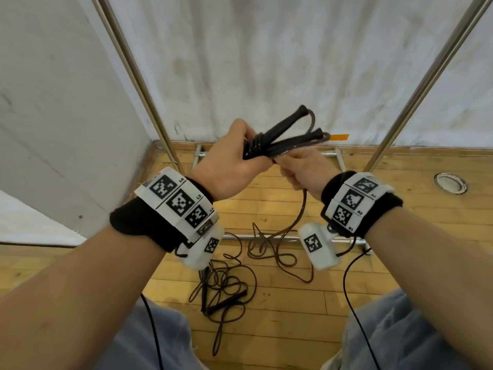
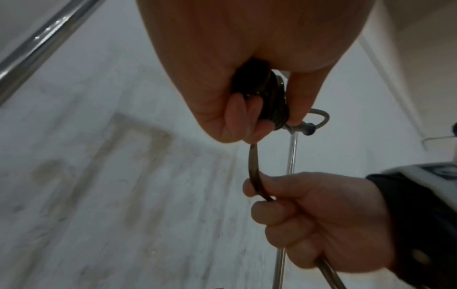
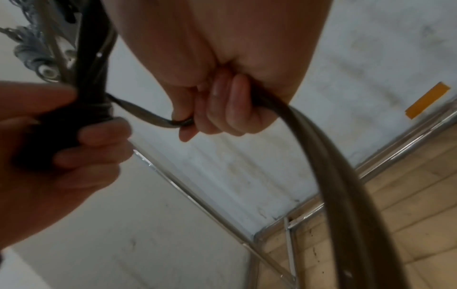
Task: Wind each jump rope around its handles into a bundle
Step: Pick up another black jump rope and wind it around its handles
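Note:
My left hand [image 1: 234, 156] grips two black jump-rope handles [image 1: 290, 129] side by side, with a few turns of brown cord wound round them near my fingers [image 2: 272, 105]. The handles point up and to the right. My right hand [image 1: 296, 169] sits just beside the left and holds the loose cord [image 2: 254, 174] in a curled fist [image 3: 222, 109]. From that fist the cord [image 1: 301, 209] hangs down to the floor. A second jump rope [image 1: 224, 292] with black handles lies in a loose tangle on the wooden floor below my wrists.
A metal rack frame surrounds me: slanted poles at left [image 1: 138, 84] and right [image 1: 426, 78] and a low crossbar [image 1: 266, 237]. A white curtain [image 1: 266, 62] hangs behind, with an orange tag [image 1: 340, 137]. A round floor fitting [image 1: 450, 182] lies at right.

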